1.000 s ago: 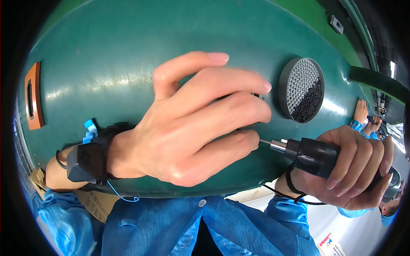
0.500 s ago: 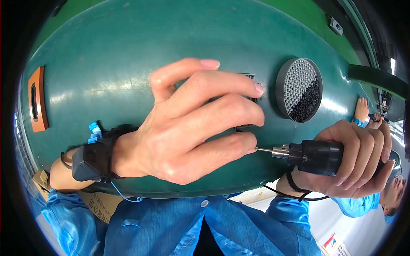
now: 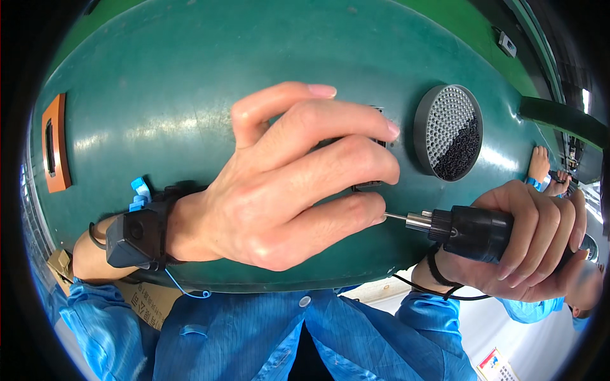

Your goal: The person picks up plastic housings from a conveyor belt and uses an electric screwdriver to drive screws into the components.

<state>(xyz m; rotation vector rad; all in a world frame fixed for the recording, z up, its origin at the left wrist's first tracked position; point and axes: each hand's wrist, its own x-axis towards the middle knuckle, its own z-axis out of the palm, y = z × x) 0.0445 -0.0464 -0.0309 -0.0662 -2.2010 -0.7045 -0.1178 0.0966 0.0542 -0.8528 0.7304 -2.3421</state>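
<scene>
My right hand [image 3: 540, 244] is closed around a black electric screwdriver [image 3: 478, 233], held level with its thin silver bit pointing left. The bit's tip meets the lowest fingertip of my left hand [image 3: 286, 184]; the exact contact is hidden there. Back upward, my left hand curls over a small dark part [image 3: 377, 185] on the green table. Only bits of the part's edges show beyond and between the fingers. The thumb is out of sight underneath, and the farthest finger is raised and bent. A round grey screw tray [image 3: 448, 133] stands just right of these fingers, its dimpled floor partly covered with tiny black screws.
The green table [image 3: 171, 76] curves across the view. At its far left lies an orange block with a dark slot [image 3: 56, 143]. A black device with a blue strap [image 3: 135, 238] sits on my left wrist. Another person's hand [image 3: 539, 166] rests at the right edge.
The view has shifted very slightly. Both hands, the electric screwdriver and the part stay in nearly the same arrangement, with the bit still at the left fingertip.
</scene>
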